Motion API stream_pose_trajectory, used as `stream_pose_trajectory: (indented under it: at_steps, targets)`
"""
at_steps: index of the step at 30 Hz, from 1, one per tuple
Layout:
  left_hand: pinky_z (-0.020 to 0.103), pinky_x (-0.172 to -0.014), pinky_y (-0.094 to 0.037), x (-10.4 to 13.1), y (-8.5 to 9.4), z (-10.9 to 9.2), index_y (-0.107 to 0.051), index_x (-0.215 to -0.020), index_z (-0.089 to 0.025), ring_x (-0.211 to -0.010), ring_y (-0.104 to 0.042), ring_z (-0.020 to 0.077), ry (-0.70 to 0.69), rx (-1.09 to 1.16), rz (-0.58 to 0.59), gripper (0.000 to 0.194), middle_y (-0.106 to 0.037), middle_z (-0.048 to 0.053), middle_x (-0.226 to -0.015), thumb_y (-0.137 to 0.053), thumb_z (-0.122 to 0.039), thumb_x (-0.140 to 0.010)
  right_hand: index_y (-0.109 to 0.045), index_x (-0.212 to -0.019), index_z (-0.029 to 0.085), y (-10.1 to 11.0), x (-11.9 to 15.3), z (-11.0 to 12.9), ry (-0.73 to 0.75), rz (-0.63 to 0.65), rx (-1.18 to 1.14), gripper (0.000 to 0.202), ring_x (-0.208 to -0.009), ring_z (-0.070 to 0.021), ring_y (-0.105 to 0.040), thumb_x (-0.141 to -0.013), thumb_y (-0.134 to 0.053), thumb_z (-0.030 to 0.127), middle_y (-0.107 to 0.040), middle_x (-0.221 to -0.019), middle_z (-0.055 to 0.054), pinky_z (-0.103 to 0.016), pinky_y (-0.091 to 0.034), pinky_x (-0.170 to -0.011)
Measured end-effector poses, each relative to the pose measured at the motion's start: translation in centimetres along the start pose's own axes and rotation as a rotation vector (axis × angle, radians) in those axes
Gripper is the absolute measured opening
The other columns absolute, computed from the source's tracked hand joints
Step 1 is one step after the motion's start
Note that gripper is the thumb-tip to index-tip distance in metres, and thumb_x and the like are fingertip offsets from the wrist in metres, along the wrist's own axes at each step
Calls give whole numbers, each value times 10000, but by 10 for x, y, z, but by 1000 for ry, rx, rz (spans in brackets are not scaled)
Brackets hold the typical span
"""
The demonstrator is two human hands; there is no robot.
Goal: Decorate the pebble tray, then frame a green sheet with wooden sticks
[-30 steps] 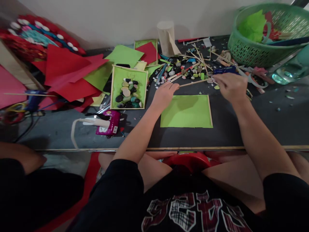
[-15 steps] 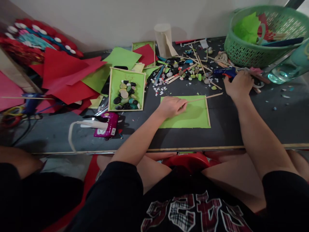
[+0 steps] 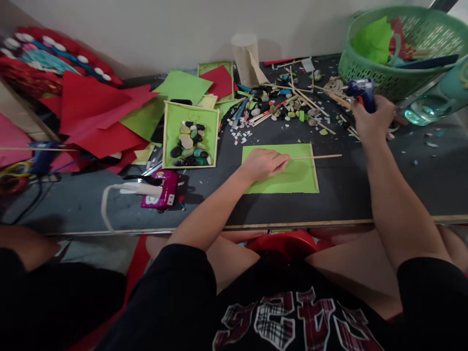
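My left hand (image 3: pixel 265 164) is closed on a thin wooden stick (image 3: pixel 318 157), which points right, past the edge of a lime-green sheet (image 3: pixel 292 180). The hand is over the sheet's left half. A thin wooden strip (image 3: pixel 315 168) runs along the sheet's right edge. Raised above the tabletop at the right, my right hand (image 3: pixel 376 117) grips a blue glue gun (image 3: pixel 361 91) with an orange-red trigger, its nozzle facing left. Left of the sheet lies a green panel (image 3: pixel 170 126) framed in sticks, with several pebbles (image 3: pixel 188 141) on it.
Loose sticks, pebbles and paper scraps (image 3: pixel 285 105) cover the back of the table. A green basket (image 3: pixel 383 78) and a glass (image 3: pixel 426 109) stand at right. Left are a purple power socket (image 3: pixel 166 187), red paper (image 3: pixel 91 107) and another person's arm (image 3: pixel 27 243).
My right hand has picked up the glue gun from the table and lifted it. The stick in my left hand has swung to lie more level, its free end lower.
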State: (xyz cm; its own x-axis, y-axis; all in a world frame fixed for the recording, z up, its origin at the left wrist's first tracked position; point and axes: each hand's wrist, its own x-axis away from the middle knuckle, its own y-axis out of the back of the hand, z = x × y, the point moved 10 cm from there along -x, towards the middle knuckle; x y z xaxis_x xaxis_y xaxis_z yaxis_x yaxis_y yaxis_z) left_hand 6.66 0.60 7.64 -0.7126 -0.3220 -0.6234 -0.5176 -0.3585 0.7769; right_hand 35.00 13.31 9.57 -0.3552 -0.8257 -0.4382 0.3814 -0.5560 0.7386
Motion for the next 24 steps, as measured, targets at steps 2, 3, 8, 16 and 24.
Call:
stream_pose_trajectory:
  at_steps: [2, 3, 8, 16, 24]
  targets:
    - [240, -516, -409, 0, -2, 0, -731, -973, -170, -617, -714, 137, 6, 0, 19, 315, -768, 20, -717, -436, -246, -1050, -688, -996, 125, 12, 0, -3, -46, -78, 91, 211, -865, -249, -618, -840, -694, 267, -727, -967, -152, -375, -434, -821]
    - [239, -513, -406, 0, -1, 0, -732, -974, -171, -613, -712, 135, 4, 0, 15, 313, -764, 18, -707, -438, -247, -1050, -691, -1019, 130, 16, 1, 0, -44, -105, 124, 241, -892, -255, -631, -820, -712, 265, -731, -990, -150, -374, -438, -833]
    - [240, -488, -400, 0, 3, -4, -742, -938, -176, -573, -694, 126, -33, -25, -29, 279, -740, -1, -658, -489, -250, -1031, -699, -1147, 111, 0, 13, 39, 312, 48, 49, 420, -1099, -283, -675, -754, -739, 255, -744, -1185, -176, -375, -481, -977]
    - [241, -492, -406, 0, -1, -6, -757, -914, -188, -560, -683, 129, -44, 30, 52, 302, -757, 4, -679, -487, -263, -1026, -709, -1215, 115, -26, 20, 34, 428, 228, 16, 508, -1277, -289, -639, -728, -753, 251, -704, -1347, -171, -418, -421, -1149]
    - [241, -500, -426, 0, -4, -5, -772, -936, -189, -573, -685, 128, -37, 31, 89, 328, -776, 19, -717, -472, -276, -1035, -685, -1242, 117, -28, 18, 31, 372, 301, 5, 489, -1327, -299, -604, -758, -735, 164, -680, -1378, -190, -461, -401, -1159]
